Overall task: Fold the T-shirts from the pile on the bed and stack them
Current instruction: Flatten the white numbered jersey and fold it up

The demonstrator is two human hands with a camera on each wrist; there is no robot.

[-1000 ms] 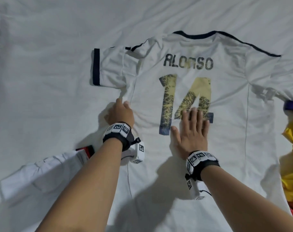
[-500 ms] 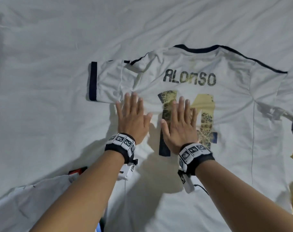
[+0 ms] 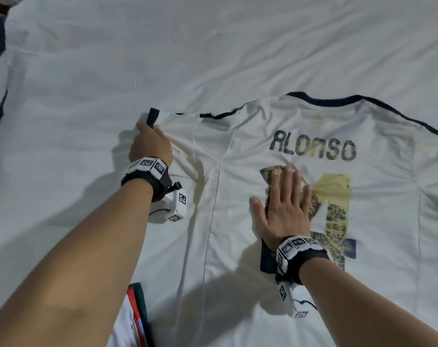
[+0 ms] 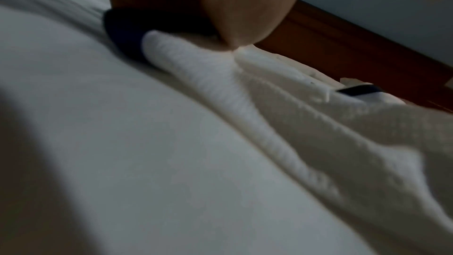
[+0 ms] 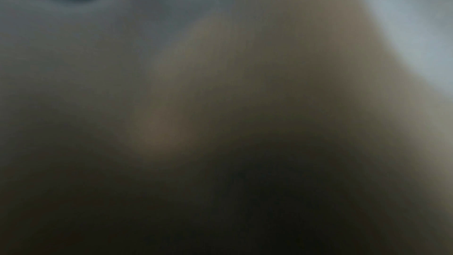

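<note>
Two hands were on the one white shirt [image 3: 250, 259], which lay spread back-up on the bed sheet [image 3: 112, 58], its printed name beyond my right fingertips and its big yellow number partly under that hand. My left hand [image 3: 151, 144] had closed on the end of the shirt's sleeve [image 3: 188, 136]: the fingers were curled around the dark cuff [image 3: 153, 117], and part of that cuff stuck out just past my knuckles. From the left wrist view the dark band [image 4: 127, 36] sat bunched directly under my fingers [image 4: 220, 3], with white cloth [image 4: 196, 61] gathered into a ridge running back from the grip toward my wrist. The sleeve was pulled into creases between that hand and the shirt's shoulder seam.

My right hand [image 3: 285, 209] lay flat and spread, palm down, on the back of the shirt, fingers straight and together, thumb out to the side. The fingertips reached the top of the first digit, and the heel of the hand covered its lower part. The right wrist view was too dark and blurred to add anything.

Near my left forearm, the edge of another garment [image 3: 135, 319] with red and green trim lay on the sheet, apart from both hands.
</note>
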